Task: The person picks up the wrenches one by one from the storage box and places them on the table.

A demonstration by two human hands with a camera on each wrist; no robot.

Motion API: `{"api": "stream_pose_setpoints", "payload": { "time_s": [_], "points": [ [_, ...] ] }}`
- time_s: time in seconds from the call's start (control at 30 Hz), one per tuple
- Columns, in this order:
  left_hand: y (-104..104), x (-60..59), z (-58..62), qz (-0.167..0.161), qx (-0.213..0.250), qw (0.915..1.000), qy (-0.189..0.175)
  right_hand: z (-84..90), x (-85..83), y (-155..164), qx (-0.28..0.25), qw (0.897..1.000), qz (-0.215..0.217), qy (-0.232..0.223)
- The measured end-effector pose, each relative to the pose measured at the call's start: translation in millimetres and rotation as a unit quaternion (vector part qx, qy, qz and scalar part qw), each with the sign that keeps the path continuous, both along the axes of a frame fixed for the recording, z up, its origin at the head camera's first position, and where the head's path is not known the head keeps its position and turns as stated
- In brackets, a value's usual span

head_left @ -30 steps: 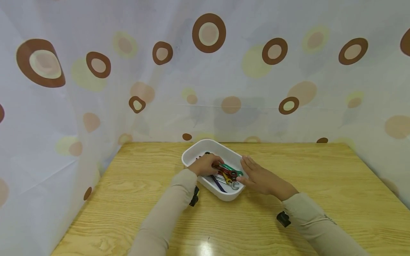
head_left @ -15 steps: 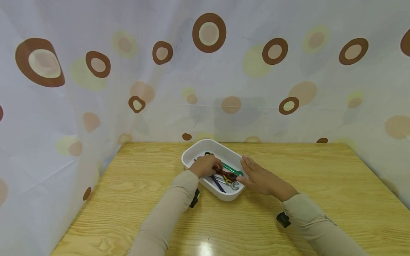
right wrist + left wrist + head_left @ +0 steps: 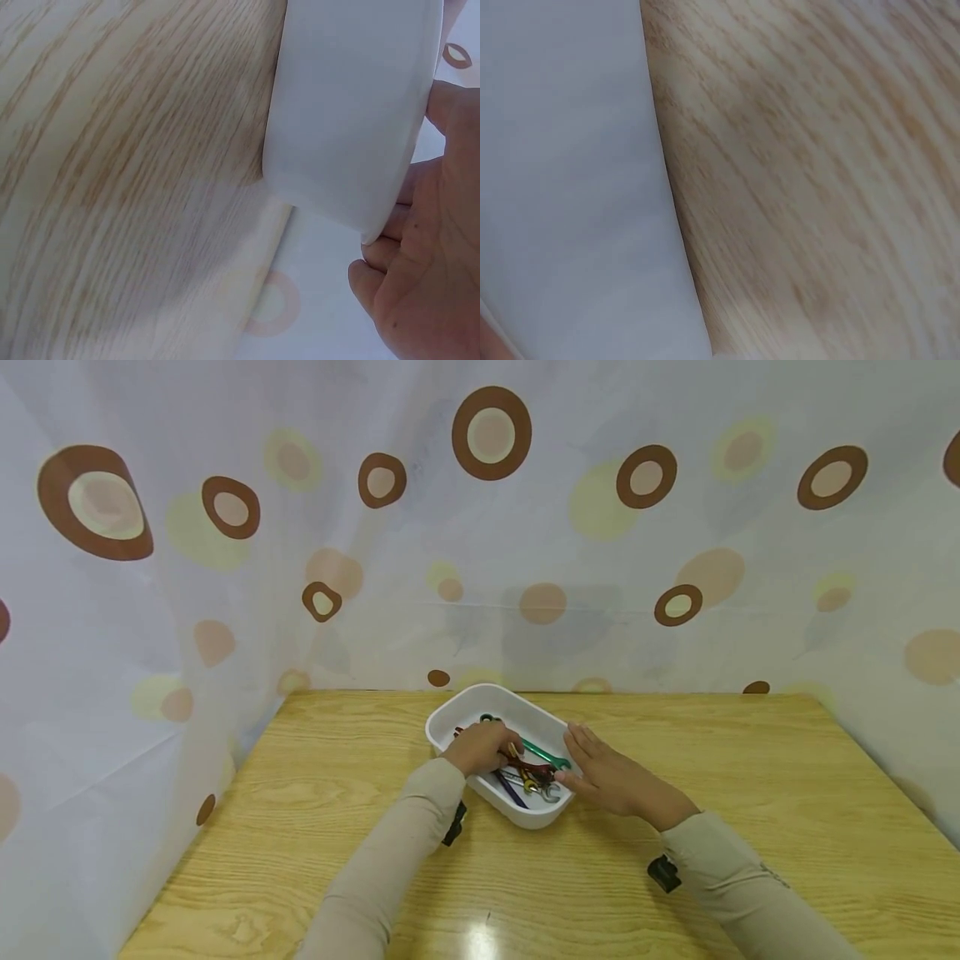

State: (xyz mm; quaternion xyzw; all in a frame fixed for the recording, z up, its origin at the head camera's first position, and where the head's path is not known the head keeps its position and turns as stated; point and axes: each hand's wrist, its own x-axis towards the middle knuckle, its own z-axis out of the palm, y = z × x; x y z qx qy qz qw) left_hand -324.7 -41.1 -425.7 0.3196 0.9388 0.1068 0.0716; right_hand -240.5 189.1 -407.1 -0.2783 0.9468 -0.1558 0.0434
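A white plastic tray [image 3: 468, 702] holds several coloured wrenches. My left hand [image 3: 478, 748] reaches over its near-left rim with curled fingers, which seem to pinch a dark red wrench [image 3: 534, 766]; the fingertips are partly hidden. By those fingers lie a yellow wrench [image 3: 528, 782], a silver wrench [image 3: 550, 794] and a purple wrench [image 3: 510, 788]. A green wrench [image 3: 547, 753] slants along the far side. My right hand [image 3: 611, 774] rests against the tray's right rim, fingers extended; the right wrist view shows its fingertips at the edge of the tray wall [image 3: 345, 112].
The tray stands on a wooden table [image 3: 337, 793] near its back edge. A white curtain with brown and yellow circles [image 3: 480, 552] hangs behind and at the sides. The left wrist view shows mostly tray wall [image 3: 570, 165] and wood grain.
The left hand has shifted slightly within the tray, and the red and yellow wrenches have moved among the others. More of the green wrench shows. The right hand stays at the rim.
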Motion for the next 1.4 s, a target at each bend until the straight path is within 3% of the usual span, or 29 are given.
{"api": "stream_pose_setpoints", "payload": {
  "time_s": [0.57, 0.67, 0.83, 0.93, 1.2, 1.4],
  "points": [
    [0.1, 1.6, 2.0, -0.04, 0.027, 0.9985, -0.025, -4.6, -2.1, 0.5, -0.01, 1.0, 0.002, 0.003],
    [-1.1, 3.1, 2.7, -0.031, 0.043, 0.9986, -0.008, -3.7, -1.3, 0.4, -0.012, 1.0, 0.002, 0.001],
    [-3.2, 6.1, 3.5, -0.013, 0.074, 0.9959, 0.051, -3.5, -0.7, 0.2, -0.009, 1.0, 0.002, 0.005],
    [-4.4, 7.8, 3.8, -0.002, 0.099, 0.9918, 0.081, -3.2, -0.6, 0.4, -0.009, 1.0, 0.003, 0.01],
    [-6.2, 10.4, 4.5, 0.013, 0.141, 0.983, 0.117, -2.3, 0.0, 0.7, -0.011, 1.0, 0.0, 0.007],
    [-7.7, 10.2, 2.6, 0.036, 0.184, 0.9701, 0.153, -2.6, -0.3, 0.2, -0.008, 1.0, -0.003, 0.001]
  ]
}}
